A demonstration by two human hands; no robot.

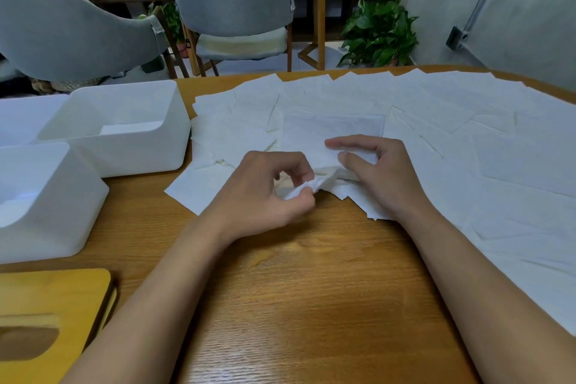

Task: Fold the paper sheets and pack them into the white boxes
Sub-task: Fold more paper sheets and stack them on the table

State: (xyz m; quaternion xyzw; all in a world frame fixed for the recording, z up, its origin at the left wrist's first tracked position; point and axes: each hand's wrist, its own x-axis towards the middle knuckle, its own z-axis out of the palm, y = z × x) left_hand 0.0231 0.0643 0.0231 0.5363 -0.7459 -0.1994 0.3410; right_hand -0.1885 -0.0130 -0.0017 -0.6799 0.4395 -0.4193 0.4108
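The left hand point(274, 184) pinches the crumpled near edge of the paper sheet point(333, 131); the right hand point(377, 171) grips that edge just beside it. The sheet extends away from both hands. The white boxes point(124, 156) stand nearer the left hand.

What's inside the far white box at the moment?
Inside the far white box, a flat white layer, likely folded paper sheets, shows. Its front wall hides the rest of the floor.
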